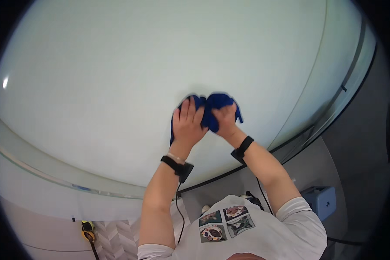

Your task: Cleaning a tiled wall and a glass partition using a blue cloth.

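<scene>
A dark blue cloth (219,99) lies bunched on a large pale, smooth panel (143,65). My left hand (189,125) rests flat on the cloth's left part, its fingers spread and pointing away from me. Over the right part, my right hand (226,120) has bent fingers gripping the fabric. The two hands are close together, with folds of cloth between them. Each wrist wears a black strap with a small black device and a cable.
A glass edge (117,193) curves along the left and near side. At lower right stands a blue-grey box (323,201) on a grey surface. A yellow and black tool (88,230), kind unclear, lies at lower left by the herringbone floor (117,239).
</scene>
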`<action>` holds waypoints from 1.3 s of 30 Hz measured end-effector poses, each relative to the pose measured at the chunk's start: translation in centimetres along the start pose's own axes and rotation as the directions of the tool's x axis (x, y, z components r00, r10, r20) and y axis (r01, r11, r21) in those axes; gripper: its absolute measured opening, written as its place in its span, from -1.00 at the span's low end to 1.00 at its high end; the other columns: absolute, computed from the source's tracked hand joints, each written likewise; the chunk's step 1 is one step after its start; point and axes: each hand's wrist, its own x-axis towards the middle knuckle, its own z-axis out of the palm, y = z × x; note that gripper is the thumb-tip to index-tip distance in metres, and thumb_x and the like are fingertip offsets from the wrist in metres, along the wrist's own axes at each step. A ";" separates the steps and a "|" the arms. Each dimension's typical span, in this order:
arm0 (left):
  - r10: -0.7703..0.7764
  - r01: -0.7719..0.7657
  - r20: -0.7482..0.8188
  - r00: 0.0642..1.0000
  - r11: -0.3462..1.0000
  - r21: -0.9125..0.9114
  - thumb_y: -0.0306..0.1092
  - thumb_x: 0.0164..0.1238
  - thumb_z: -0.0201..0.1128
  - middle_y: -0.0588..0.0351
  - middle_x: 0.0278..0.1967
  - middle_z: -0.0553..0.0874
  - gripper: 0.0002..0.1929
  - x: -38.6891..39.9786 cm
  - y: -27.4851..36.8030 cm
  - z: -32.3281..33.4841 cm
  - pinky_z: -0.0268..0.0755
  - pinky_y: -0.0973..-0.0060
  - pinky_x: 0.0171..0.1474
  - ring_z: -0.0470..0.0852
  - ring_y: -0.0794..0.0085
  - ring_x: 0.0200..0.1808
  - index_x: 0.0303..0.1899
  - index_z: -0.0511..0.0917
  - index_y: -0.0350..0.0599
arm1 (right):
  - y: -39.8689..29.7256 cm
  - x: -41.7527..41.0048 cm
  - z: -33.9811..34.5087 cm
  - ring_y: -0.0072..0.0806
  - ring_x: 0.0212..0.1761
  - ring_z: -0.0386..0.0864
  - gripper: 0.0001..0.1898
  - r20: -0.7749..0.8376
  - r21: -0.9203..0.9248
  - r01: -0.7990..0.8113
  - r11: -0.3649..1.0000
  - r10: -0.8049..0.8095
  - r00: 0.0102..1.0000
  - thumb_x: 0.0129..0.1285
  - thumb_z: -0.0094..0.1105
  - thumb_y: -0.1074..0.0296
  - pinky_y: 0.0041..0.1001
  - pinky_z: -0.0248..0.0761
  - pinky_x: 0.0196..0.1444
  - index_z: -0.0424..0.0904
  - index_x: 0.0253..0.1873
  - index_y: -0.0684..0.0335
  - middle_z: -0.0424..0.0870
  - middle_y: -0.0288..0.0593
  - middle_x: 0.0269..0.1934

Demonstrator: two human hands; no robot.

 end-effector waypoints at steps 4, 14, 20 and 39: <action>0.145 -0.145 0.181 0.973 0.989 -0.013 -0.10 -0.02 0.33 -0.19 0.33 0.45 -0.45 -4.7 -1.2 0.5 0.13 0.00 0.33 0.33 0.04 0.40 0.09 0.50 0.04 | 0.0 -3.6 -1.1 -0.14 0.32 0.38 -0.64 0.319 0.051 0.063 0.997 -0.076 0.945 0.03 0.28 0.12 0.03 0.10 0.29 0.63 -0.02 -0.01 0.59 -0.17 0.15; -0.177 0.176 -0.010 0.984 0.973 0.149 -0.08 -0.11 0.38 -0.29 0.46 0.22 -0.16 10.6 -1.1 -2.7 -0.01 -0.12 0.40 0.15 -0.10 0.49 0.36 0.37 0.04 | 0.3 11.1 -3.2 -0.21 -0.10 0.40 -0.35 -0.147 0.120 -0.123 0.985 0.140 0.979 0.10 0.22 0.05 -0.16 0.06 0.16 0.45 0.34 0.10 0.54 -0.19 -0.19; -0.075 0.041 0.196 0.978 0.984 0.176 -0.11 0.00 0.36 -0.37 0.35 0.34 -0.23 6.3 -0.8 0.1 -0.02 -0.19 0.40 0.20 -0.17 0.46 0.32 0.37 -0.14 | 0.4 6.8 -1.6 -0.20 0.09 0.41 -0.27 -0.085 -0.088 -0.206 0.975 0.199 0.976 0.01 0.32 -0.08 -0.05 0.04 0.26 0.47 0.35 -0.06 0.57 -0.21 -0.04; -0.172 0.209 -0.161 0.972 0.946 0.250 -0.08 0.11 0.18 -0.20 0.45 0.29 -0.26 8.6 -1.1 -1.2 -0.04 -0.06 0.46 0.12 -0.02 0.53 0.40 0.34 -0.04 | -0.1 7.8 -0.9 -0.13 -0.04 0.42 -0.24 -0.185 -0.220 -0.230 0.948 0.191 0.964 0.00 0.32 0.12 0.09 0.01 0.24 0.39 0.40 0.05 0.52 -0.15 -0.23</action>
